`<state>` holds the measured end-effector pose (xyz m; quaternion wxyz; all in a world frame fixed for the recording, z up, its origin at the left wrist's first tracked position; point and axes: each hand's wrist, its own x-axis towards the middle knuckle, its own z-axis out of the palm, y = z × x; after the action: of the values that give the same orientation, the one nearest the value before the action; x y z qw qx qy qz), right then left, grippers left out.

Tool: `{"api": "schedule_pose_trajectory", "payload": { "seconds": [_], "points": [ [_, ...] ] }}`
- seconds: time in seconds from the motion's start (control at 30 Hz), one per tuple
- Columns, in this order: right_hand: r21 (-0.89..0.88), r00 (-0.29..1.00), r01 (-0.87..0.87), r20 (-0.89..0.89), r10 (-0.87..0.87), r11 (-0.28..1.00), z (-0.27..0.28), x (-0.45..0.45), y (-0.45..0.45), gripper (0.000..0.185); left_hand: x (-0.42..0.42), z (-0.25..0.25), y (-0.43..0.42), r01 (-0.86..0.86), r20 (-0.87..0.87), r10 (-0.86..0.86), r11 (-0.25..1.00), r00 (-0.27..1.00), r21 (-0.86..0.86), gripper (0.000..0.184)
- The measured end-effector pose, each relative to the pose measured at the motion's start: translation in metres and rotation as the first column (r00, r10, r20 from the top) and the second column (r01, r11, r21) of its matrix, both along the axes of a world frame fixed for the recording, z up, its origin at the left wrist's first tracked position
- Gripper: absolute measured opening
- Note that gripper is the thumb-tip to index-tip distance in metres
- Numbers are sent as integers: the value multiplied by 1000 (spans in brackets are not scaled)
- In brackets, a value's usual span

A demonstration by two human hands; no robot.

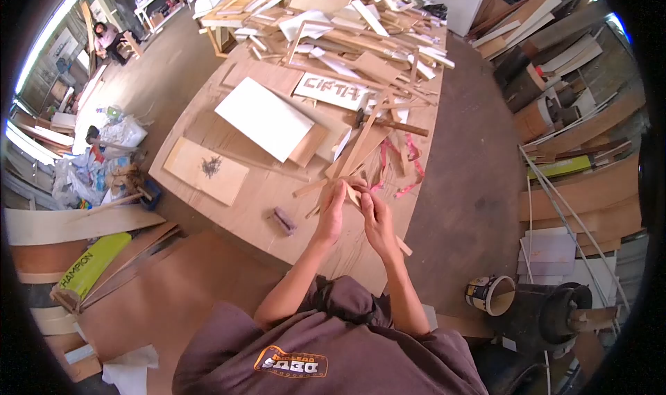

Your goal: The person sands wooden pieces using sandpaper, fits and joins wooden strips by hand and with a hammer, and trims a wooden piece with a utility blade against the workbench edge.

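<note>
My left hand and my right hand meet over the near right part of the workbench. Between them is a small light piece of wood, pinched by the fingers of both. Part of it is hidden by the fingers. Thin wooden strips lie just beyond the left hand. A red measuring tape curls past the right hand. Farther up, a hammer with a wooden handle rests on wood pieces. A purplish block sits left of my left forearm.
A heap of dark nails lies on a board. A white panel and a lettered sign lie beyond. Scrap wood piles up at the far end. A person sits far left; a bucket stands right.
</note>
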<state>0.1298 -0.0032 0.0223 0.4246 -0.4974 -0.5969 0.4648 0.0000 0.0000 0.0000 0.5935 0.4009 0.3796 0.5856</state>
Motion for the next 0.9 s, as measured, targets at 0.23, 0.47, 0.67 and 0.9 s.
{"api": "schedule_pose_trajectory", "payload": {
  "seconds": [0.23, 0.47, 0.67, 0.9],
  "points": [
    [356, 908, 37, 377, -180, 934, 56, -2, -18, 23, -22, 26, -21, -37, 55, 32, 995, 998, 90, 41],
    [239, 868, -40, 489, -84, 970, 58, 3, -33, 19, -28, 4, -31, -12, -31, 15, 997, 999, 78, 27],
    [153, 914, -115, 403, 44, 981, 31, -7, -38, 26, -36, -5, -38, -65, -71, 63, 997, 996, -36, 23],
    [45, 948, -95, 310, 77, 994, -32, -22, -20, 22, -82, -147, -66, -333, -401, 209, 903, 892, -270, 30]
  ]
}}
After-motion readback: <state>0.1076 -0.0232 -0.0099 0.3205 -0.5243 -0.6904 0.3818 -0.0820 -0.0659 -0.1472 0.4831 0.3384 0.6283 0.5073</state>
